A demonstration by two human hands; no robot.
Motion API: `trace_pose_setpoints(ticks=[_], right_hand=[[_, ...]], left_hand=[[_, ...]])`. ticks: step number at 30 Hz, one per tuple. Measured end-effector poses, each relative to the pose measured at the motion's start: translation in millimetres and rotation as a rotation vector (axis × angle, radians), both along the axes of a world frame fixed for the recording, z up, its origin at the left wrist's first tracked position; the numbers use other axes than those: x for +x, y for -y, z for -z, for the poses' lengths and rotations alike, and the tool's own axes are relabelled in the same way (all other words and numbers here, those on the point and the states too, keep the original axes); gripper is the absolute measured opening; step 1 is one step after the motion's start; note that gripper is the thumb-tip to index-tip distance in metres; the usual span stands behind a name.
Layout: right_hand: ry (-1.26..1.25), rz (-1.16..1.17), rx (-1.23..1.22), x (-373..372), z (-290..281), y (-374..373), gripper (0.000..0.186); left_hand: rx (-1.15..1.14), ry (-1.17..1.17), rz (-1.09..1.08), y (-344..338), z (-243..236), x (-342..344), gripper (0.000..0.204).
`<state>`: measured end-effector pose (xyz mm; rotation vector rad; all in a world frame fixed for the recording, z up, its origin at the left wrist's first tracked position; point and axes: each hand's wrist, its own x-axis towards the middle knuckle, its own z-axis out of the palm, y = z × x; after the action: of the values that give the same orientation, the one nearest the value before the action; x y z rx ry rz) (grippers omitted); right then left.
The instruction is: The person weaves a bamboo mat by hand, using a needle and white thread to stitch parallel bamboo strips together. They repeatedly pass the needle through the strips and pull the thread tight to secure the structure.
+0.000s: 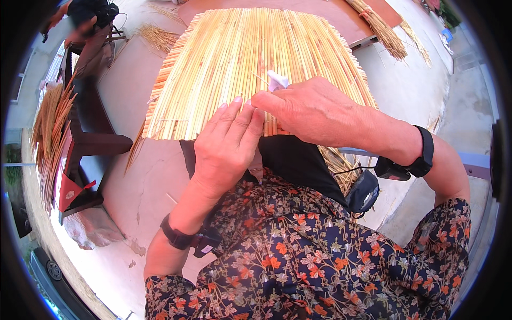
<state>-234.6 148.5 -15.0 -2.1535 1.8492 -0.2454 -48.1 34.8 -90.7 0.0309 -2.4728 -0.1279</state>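
A mat of straight yellow reed stalks, laid side by side, spreads in front of me with its near edge over my lap. At that edge my left hand has its fingers laid on top of the stalks, gripping the border; what looks like its thumb shows below. My right hand is closed in a pinch right beside the left fingertips. A white wrap or scrap shows at its far side, with a thin pale sliver near it. Whatever the right fingers pinch is hidden.
A reddish table stands beyond the mat, with a tied straw bundle at its right. Loose stalks lie on a dark wooden frame at left. Another person is at far left. More straw lies below my right forearm.
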Motion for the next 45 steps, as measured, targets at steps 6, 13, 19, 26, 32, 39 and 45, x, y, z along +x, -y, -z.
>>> trace_pose_setpoints(ticks=[6,13,19,26,32,39,45], right_hand=[[0.119,-0.070,-0.086,2.9,13.3,-1.2,0.021],[0.120,0.077,0.052,3.4,-0.2,0.8,0.021],[-0.033,0.015,-0.063,1.8,2.1,-5.6,0.023],[0.047,0.013,0.074,-4.0,-0.3,-1.3,0.026],[0.204,0.009,0.093,-2.1,2.4,-4.0,0.030],[0.198,0.089,0.217,4.9,-3.5,-12.5,0.043],[-0.001,0.203,-0.531,27.0,-12.4,-50.9,0.043]], left_hand=[[0.025,-0.003,-0.009,-5.6,2.0,-0.8,0.032],[0.020,-0.020,-0.003,-6.1,-3.9,-3.6,0.030],[0.001,-0.028,-0.006,-8.8,-0.8,-2.6,0.030],[-0.001,-0.031,-0.009,-13.1,2.0,-1.6,0.028],[-0.001,-0.028,-0.019,-18.1,1.9,0.4,0.027],[0.032,0.041,-0.012,-20.4,-0.3,-0.3,0.032],[0.079,0.035,-0.020,-15.2,-13.9,-4.7,0.038]])
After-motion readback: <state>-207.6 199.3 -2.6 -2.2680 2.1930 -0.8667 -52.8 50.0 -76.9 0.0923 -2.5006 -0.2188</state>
